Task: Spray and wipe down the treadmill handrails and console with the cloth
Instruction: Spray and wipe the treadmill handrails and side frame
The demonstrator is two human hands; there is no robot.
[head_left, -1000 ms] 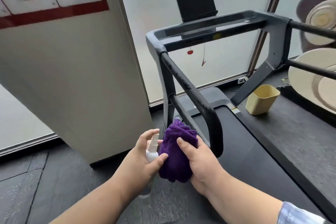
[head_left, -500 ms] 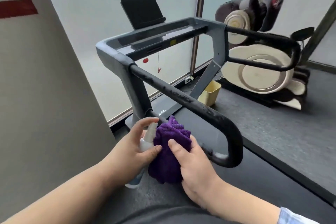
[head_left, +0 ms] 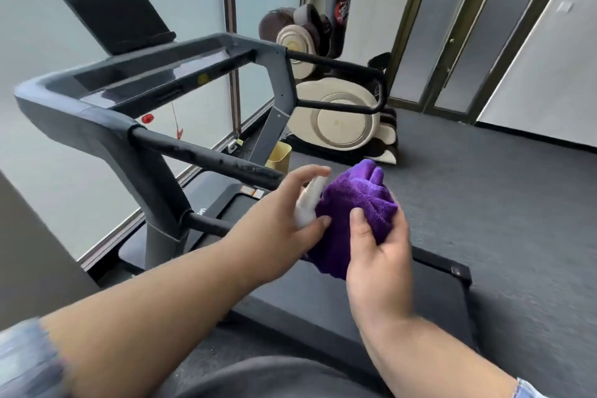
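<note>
Purple cloth [head_left: 355, 203] bunched in R hand [head_left: 378, 255] fingers [head_left: 357, 223], L hand [head_left: 274, 220] w/ spray bottle [head_left: 308, 203].

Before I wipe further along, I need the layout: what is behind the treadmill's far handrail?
Behind the far handrail stands a cream and brown massage chair on grey floor, its middle crossed by the rail. The treadmill upright covers the chair's left edge; a yellow bin shows below.
</note>
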